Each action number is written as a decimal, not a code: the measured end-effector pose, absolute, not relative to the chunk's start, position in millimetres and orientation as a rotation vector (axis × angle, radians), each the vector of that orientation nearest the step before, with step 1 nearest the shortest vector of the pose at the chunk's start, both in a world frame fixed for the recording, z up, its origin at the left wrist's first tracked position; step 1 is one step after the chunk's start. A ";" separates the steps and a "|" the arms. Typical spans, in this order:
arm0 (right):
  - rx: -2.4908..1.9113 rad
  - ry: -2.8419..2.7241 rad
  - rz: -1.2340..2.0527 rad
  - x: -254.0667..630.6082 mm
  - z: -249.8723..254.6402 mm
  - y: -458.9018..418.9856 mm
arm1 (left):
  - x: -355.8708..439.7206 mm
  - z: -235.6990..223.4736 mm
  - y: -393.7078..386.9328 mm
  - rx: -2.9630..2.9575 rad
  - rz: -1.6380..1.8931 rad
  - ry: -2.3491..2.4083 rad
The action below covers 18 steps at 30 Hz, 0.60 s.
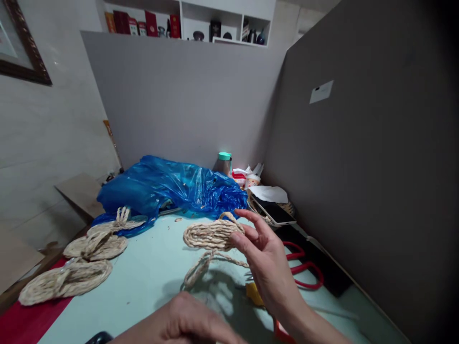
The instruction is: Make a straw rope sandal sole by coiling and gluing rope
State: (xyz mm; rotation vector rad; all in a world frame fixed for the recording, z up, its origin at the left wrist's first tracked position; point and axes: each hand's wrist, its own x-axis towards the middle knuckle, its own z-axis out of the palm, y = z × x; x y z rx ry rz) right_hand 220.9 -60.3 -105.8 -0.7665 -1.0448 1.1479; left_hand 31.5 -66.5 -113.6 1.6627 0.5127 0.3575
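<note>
My right hand (267,258) pinches the right end of a small oval straw sole (210,235), made of twisted straw cord in tight rows, between thumb and fingers. A loop of straw cord (201,270) hangs below the sole, over the table. My left hand (195,317) is low in the view, below the cord; its fingers are blurred and run off the bottom edge, so what they hold, if anything, is hidden. Red-handled scissors (306,274) lie to the right of my right hand, partly behind it. A yellow piece (254,294) shows beside my right wrist.
Several woven straw sandals (68,282) lie along the left side of the pale green table (150,260). A crumpled blue plastic bag (172,186) covers the back. A phone (274,210), a green-lidded bottle (224,163) and a cup (252,180) stand or lie at back right, by grey partitions (186,100).
</note>
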 end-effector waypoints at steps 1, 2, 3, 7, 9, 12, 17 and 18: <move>-0.758 -1.047 1.152 220.2 -105.6 -61.5 | 33.3 -116.1 -65.5 1.600 0.444 0.543; -0.748 -1.048 1.157 219.7 -105.4 -62.6 | 35.7 -119.0 -64.4 1.512 0.519 0.584; -0.737 -1.048 1.162 219.2 -105.3 -63.4 | 38.3 -121.8 -63.3 1.433 0.573 0.642; -0.709 -1.039 1.170 218.1 -104.9 -64.2 | 43.5 -127.4 -61.7 1.372 0.544 0.816; -0.710 -1.031 1.167 218.3 -105.4 -63.2 | 41.0 -126.8 -62.4 1.436 0.520 0.870; -0.732 -1.013 1.167 220.3 -107.1 -60.7 | 34.4 -123.9 -61.3 1.476 0.570 0.974; -0.770 -1.016 1.190 219.5 -109.9 -62.1 | 36.6 -116.4 -56.6 1.340 0.951 0.901; -0.775 -1.023 1.198 217.5 -109.9 -64.2 | 39.5 -115.2 -57.0 1.281 1.035 0.829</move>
